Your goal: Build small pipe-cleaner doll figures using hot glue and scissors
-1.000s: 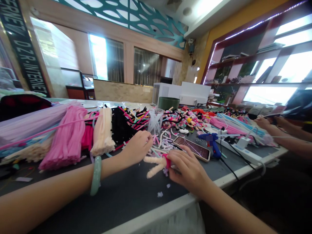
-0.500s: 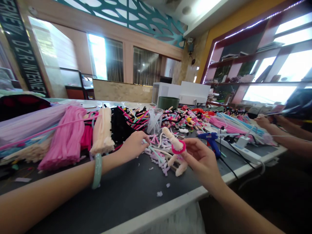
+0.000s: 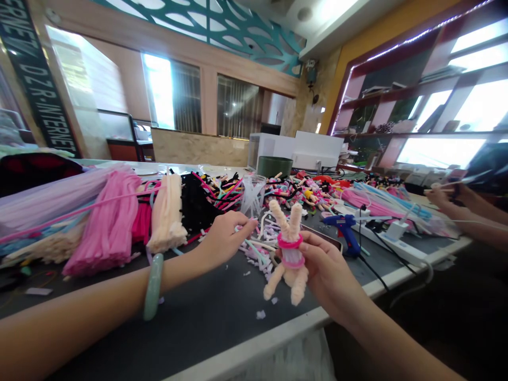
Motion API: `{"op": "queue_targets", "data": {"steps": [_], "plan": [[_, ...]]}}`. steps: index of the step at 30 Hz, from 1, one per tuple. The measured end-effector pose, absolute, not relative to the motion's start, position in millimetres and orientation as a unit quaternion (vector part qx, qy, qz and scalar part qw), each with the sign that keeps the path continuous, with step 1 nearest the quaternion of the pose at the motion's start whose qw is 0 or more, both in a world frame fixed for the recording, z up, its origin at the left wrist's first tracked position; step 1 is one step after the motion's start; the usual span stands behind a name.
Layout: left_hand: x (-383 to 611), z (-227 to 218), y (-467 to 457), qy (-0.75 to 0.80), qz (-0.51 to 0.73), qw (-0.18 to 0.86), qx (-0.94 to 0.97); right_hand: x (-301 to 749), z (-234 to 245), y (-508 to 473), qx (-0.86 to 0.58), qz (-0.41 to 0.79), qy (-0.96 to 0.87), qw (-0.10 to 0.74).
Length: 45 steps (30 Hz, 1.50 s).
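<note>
My right hand [image 3: 327,270] holds up a cream chenille pipe-cleaner figure [image 3: 291,259], shaped like a rabbit with two upright ears and two legs. Two pink rings [image 3: 290,248] circle its middle, with white bands between them. My left hand [image 3: 228,241] hovers over loose chenille scraps [image 3: 257,254], its fingertips pinched together. Whether they hold a small piece, I cannot tell. A pale green bangle [image 3: 153,286] circles my left wrist. Behind the figure, a phone [image 3: 323,235] is mostly hidden.
Bundled pink, cream, black and lilac pipe cleaners [image 3: 111,217] lie to the left. Behind stand a clear plastic cup [image 3: 253,196] and small chenille figures [image 3: 305,193]. To the right are a blue glue gun [image 3: 341,227], a power strip [image 3: 392,243] and a co-worker's hands [image 3: 438,197].
My right hand has raised the figure and turned it upright, showing both ears and a second pink ring. The figure now covers most of the phone. My left hand has shifted slightly right.
</note>
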<state>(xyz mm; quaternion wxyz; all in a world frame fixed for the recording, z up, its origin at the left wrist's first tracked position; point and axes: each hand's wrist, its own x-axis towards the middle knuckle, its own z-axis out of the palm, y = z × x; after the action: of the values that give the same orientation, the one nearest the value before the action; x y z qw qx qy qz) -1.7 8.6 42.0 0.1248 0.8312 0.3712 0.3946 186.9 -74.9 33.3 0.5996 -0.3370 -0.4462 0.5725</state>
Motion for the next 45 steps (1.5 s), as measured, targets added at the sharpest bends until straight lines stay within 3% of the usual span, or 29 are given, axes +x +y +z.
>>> {"op": "queue_targets", "data": {"steps": [7, 22, 33, 37, 45], "plan": [[8, 54, -32, 0.292, 0.415, 0.206, 0.837, 185, 29, -74, -0.331, 0.577, -0.446, 0.599], [11, 47, -40, 0.306, 0.406, 0.175, 0.843, 183, 26, -73, -0.331, 0.583, -0.439, 0.599], [10, 49, -14, 0.321, 0.671, 0.356, 0.565, 184, 30, -74, -0.34, 0.577, -0.437, 0.6], [14, 54, -21, 0.303, 0.662, 0.471, 0.498, 183, 30, -74, -0.338, 0.585, -0.42, 0.606], [19, 49, -33, 0.29, 0.548, 0.578, 0.53, 181, 31, -75, -0.343, 0.587, -0.432, 0.592]]}}
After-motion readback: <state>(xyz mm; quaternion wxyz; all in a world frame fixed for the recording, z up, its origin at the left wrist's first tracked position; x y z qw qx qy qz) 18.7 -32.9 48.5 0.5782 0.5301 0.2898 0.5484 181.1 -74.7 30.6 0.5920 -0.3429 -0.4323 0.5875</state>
